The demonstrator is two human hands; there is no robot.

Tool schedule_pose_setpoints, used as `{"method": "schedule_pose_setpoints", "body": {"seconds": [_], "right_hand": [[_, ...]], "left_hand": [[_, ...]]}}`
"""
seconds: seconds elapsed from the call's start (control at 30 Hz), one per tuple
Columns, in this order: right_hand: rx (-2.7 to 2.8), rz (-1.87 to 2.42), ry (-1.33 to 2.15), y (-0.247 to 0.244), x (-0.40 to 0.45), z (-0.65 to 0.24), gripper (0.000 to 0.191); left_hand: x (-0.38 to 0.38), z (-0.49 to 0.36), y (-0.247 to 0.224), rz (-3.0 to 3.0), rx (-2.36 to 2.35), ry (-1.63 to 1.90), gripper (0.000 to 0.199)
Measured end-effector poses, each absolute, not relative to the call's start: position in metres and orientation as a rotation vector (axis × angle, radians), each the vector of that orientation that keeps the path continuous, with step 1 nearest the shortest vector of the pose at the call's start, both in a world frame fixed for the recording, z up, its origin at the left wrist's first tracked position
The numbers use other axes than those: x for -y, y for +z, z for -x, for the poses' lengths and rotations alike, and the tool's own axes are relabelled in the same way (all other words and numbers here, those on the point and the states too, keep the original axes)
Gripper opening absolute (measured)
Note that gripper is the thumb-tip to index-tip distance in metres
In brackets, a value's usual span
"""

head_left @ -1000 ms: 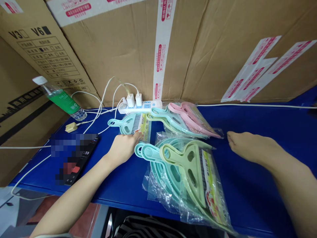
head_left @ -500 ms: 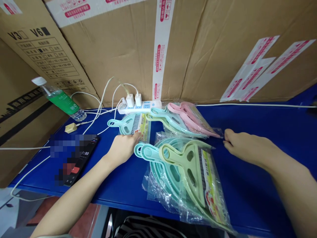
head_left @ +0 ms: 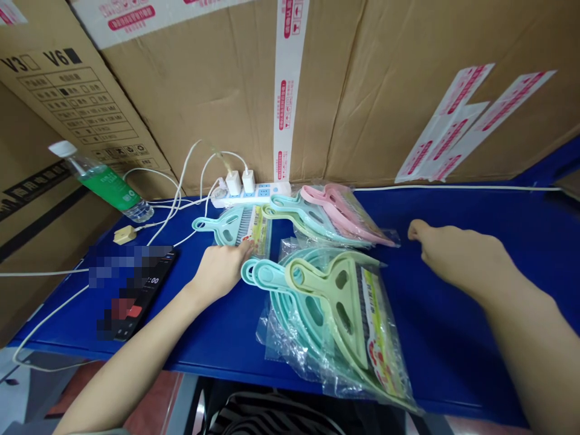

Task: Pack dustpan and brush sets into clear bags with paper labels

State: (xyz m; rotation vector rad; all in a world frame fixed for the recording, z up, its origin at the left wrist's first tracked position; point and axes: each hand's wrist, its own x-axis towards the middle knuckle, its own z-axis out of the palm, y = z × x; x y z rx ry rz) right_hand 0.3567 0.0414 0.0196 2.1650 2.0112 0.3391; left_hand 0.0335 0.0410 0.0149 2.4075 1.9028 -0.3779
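My left hand (head_left: 223, 266) is closed, its fingertips on the lower edge of a bagged light-blue dustpan and brush set (head_left: 229, 228); part of its grip is hidden. My right hand (head_left: 453, 251) is curled shut over the table, a little right of the bag corner of a pink dustpan set (head_left: 338, 208), with nothing visible in it. Under and beside the pink one lie a blue dustpan (head_left: 303, 214) and a green one (head_left: 285, 219). Closer to me is an overlapping stack of bagged sets, with a green dustpan (head_left: 338, 290) on top and blue ones (head_left: 290, 308) beneath.
Cardboard boxes (head_left: 217, 109) stand along the back of the blue table (head_left: 212, 338). A power strip (head_left: 254, 193) with plugs and white cables sits before them. At the left are a water bottle (head_left: 106, 187), a cream-coloured plug (head_left: 124, 234) and a phone (head_left: 149, 290).
My right hand has come away from the corner of the pink dustpan's bag. My left hand stays at the light-blue set. The view has shifted slightly.
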Motion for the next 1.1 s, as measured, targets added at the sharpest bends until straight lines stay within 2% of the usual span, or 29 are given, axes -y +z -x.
{"method": "schedule_pose_setpoints", "body": {"seconds": [0.17,0.33,0.43,0.57,0.73,0.97,1.1], "right_hand": [[-2.100,-2.281,0.543,0.022,-0.039,-0.341,0.048],[-2.875,-2.021,0.766,0.008,-0.030,-0.337,0.068],[-3.111,-1.798,0.538,0.001,-0.010,-0.327,0.075],[-3.220,-1.608,0.056,-0.015,0.027,-0.315,0.088],[-3.181,-1.593,-0.373,-0.035,0.055,-0.324,0.085],[-3.164,-1.610,-0.516,-0.034,0.066,-0.362,0.081],[-3.104,-1.633,-0.398,-0.021,0.069,-0.392,0.078]], "left_hand": [[-0.037,-0.034,0.016,-2.373,-1.900,-0.289,0.031],[-0.036,-0.032,0.019,-2.346,-1.843,-0.197,0.029],[-0.035,-0.028,0.019,-2.356,-1.759,-0.157,0.035],[-0.033,-0.023,0.016,-2.382,-1.633,-0.035,0.052],[-0.025,-0.031,0.012,-2.416,-1.356,0.100,0.043],[-0.009,-0.053,0.016,-2.488,-1.127,0.000,0.041],[-0.006,-0.082,0.022,-2.460,-1.130,-0.153,0.024]]}}
